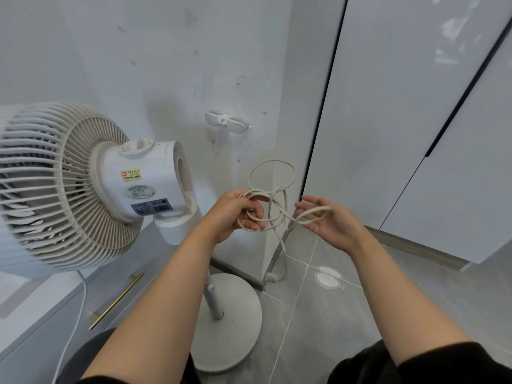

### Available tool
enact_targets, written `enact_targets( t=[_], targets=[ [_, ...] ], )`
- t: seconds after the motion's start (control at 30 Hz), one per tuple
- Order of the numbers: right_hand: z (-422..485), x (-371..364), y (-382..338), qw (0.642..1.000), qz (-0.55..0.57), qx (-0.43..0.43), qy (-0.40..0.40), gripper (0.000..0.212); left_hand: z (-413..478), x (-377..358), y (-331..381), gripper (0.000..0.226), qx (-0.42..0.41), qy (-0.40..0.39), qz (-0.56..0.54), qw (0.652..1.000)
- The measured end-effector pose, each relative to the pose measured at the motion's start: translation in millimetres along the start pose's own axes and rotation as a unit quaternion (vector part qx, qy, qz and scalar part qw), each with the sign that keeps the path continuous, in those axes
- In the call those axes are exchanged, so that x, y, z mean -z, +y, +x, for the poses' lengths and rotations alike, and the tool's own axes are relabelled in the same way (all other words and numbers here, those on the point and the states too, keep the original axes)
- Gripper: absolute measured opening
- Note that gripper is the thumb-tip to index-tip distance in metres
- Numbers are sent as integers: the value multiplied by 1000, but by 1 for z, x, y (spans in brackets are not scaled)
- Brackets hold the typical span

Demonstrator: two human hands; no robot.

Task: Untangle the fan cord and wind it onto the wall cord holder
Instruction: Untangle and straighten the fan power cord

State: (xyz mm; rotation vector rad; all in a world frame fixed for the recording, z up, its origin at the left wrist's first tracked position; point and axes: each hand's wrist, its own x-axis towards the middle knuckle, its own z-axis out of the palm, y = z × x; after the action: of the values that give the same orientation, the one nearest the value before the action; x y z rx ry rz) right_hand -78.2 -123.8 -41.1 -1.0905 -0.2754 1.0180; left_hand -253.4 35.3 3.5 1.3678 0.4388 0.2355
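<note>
Both hands [282,217] (apart) in tangled cord [273,189]

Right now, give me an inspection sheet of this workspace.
Surface: grey tiled floor, with a white round patch.
Job's things: cream fan cord, tangled in loops, one strand trailing to the floor; white plastic wall cord holder, bare.
Clutter: nothing seen.
Hands: left hand closed on the cord loops; right hand open, a loop over its fingers.
Cables: thin white cable hanging by the drawers.
Surroundings: white pedestal fan, round fan base, glossy white cabinet doors, grey drawer with brass handle.
</note>
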Motion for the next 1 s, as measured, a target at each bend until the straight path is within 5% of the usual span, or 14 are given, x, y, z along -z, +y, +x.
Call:
enact_targets(
  t=[0.17,0.27,0.37,0.43,0.6,0.77,0.83,0.9,1.0],
  targets=[
    [-4,-16,13,982,-151,-37,-111,28,-1,0,4,35,2,-5,50,999],
    [0,-20,28,958,-179,-90,-206,47,-1,0,3,35,-5,2,58,998],
    [0,-24,38,949,-179,-106,-235,28,-1,1,2,35,-7,12,60,998],
    [0,-28,38,950,-218,-83,-207,12,-1,1,2,34,-4,11,59,998],
    [7,-27,31,922,-383,32,-53,27,-4,3,6,24,15,-14,123,992],
    [4,-28,10,949,-303,66,55,24,0,1,10,18,25,9,164,986],
    [-2,-35,-1,905,-355,189,140,28,2,0,10,20,34,16,166,985],
    [-13,-49,-11,850,-422,291,116,28,3,-3,9,21,41,19,172,984],
    [-24,-66,-15,686,-662,302,-11,16,5,-6,8,23,47,30,193,980]
  ],
)
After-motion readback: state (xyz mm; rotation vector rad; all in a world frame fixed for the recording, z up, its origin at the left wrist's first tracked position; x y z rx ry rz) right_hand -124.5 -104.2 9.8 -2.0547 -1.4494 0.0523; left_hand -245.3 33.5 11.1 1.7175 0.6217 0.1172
